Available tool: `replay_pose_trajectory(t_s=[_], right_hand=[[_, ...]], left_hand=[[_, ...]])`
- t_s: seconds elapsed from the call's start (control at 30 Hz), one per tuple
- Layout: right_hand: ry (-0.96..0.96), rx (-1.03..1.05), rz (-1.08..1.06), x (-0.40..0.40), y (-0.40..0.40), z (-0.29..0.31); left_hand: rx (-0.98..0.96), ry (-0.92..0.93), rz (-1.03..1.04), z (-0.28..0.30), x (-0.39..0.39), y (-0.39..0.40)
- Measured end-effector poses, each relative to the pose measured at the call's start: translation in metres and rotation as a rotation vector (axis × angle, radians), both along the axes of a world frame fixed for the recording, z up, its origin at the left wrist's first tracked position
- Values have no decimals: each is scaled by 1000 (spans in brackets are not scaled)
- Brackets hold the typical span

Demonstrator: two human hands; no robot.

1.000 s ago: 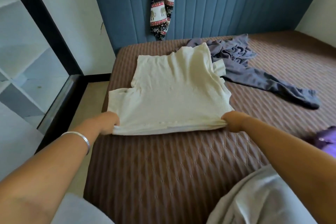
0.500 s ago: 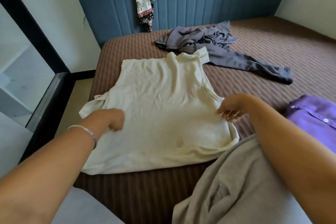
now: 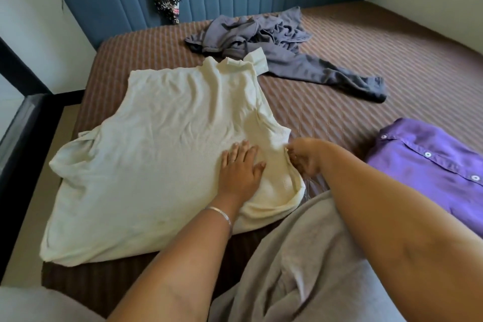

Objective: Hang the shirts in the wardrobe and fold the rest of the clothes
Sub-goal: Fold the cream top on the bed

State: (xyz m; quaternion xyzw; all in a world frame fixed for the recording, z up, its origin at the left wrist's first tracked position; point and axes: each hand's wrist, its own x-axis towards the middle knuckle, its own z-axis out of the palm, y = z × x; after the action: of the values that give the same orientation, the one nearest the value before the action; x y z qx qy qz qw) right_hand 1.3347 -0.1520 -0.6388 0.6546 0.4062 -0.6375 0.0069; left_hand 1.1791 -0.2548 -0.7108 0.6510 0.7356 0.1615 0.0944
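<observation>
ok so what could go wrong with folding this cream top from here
The cream knit top hangs over the near edge of the brown striped mattress, so it may slide off once the flat left hand lifts. The right hand pinches only the side edge, so the fold may come out crooked. The top's far corner touches the crumpled grey garment and could drag it along.

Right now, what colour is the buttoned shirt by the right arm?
Purple buttoned shirt with white buttons; head view.
</observation>
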Motion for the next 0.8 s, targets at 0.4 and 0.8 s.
replay_pose_trajectory(t_s=[0.4, 0.8], right_hand=[[576, -176, -309, 1, 3, 9], [937, 251, -1201, 44, 37, 43]], left_hand=[[145, -65, 51, -6, 0, 0], [113, 39, 20, -8, -1, -2]])
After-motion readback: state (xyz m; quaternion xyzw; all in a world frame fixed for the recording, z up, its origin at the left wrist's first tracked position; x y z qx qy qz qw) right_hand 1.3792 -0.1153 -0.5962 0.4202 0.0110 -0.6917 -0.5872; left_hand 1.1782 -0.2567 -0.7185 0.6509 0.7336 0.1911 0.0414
